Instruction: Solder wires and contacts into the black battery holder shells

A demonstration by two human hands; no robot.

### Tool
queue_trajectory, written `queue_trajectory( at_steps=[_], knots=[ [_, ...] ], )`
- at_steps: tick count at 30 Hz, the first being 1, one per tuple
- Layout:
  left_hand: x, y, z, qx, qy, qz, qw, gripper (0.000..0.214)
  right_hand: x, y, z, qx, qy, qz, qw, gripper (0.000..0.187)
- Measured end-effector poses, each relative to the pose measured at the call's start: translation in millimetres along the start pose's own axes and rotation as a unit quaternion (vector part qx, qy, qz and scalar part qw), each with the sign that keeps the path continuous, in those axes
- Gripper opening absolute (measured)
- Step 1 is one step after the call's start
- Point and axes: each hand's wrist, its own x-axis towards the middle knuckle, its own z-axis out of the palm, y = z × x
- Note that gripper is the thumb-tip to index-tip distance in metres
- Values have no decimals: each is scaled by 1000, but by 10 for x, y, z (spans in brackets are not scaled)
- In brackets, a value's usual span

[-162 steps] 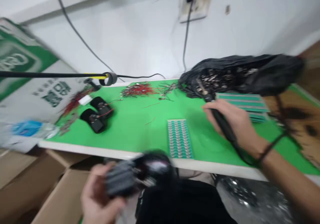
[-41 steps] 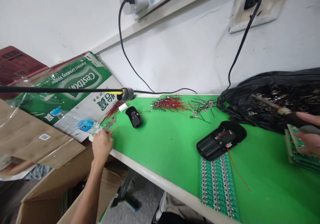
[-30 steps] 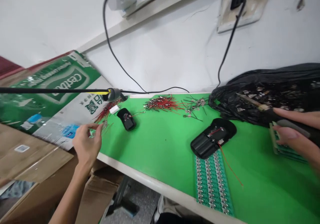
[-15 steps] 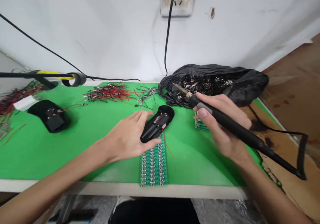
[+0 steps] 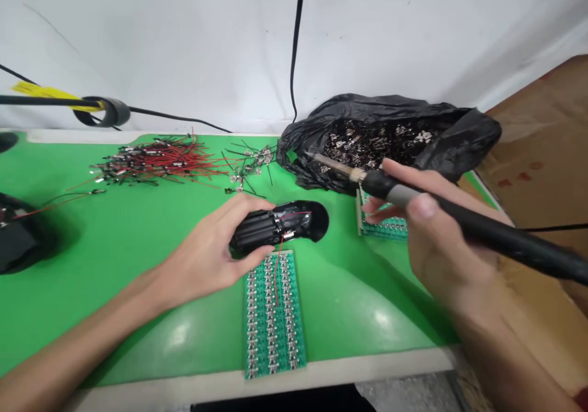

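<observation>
My left hand (image 5: 225, 240) is closed around one end of a black curved plastic shell (image 5: 257, 231), thumb on the near side, fingers on the far side. Inside the shell are small parts, and a thin red wire (image 5: 276, 277) hangs from it over a green circuit board panel (image 5: 271, 320) with rows of metal parts. My right hand (image 5: 441, 234) grips a black soldering iron (image 5: 463, 219) like a pen. Its tip (image 5: 316, 157) points left, in front of the black plastic bag and apart from the shell.
A black plastic bag (image 5: 367, 109) full of small metal parts lies against the wall. Red-wired components (image 5: 156, 161) are heaped left of it, beside loose small parts (image 5: 252, 164). More circuit panels (image 5: 390, 228) lie under my right hand. Another black shell (image 5: 22, 234) sits far left.
The shell in my left hand has turned to lie nearly level, its free end pointing right. The soldering iron has swung to a flatter angle. The whole view has shifted.
</observation>
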Motion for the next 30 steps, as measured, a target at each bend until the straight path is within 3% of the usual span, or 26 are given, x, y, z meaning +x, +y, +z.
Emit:
queue_trajectory(
  at_steps=[3,6,10,20,30],
  knots=[
    [-14,-6,-16,17,35,26,999,40,56,-68,-20,113,18,49,992,28],
    [-29,-14,-21,20,55,38,998,43,87,-128,-24,136,-17,115,984,27],
    [-55,-13,-3,10,48,40,998,37,56,-120,-25,137,-82,154,975,22],
    [-55,7,-20,61,47,62,995,22,63,-113,-24,108,-99,154,977,20],
    [-45,16,-21,65,46,63,995,19,68,-82,-26,118,-66,138,981,22]
  ],
)
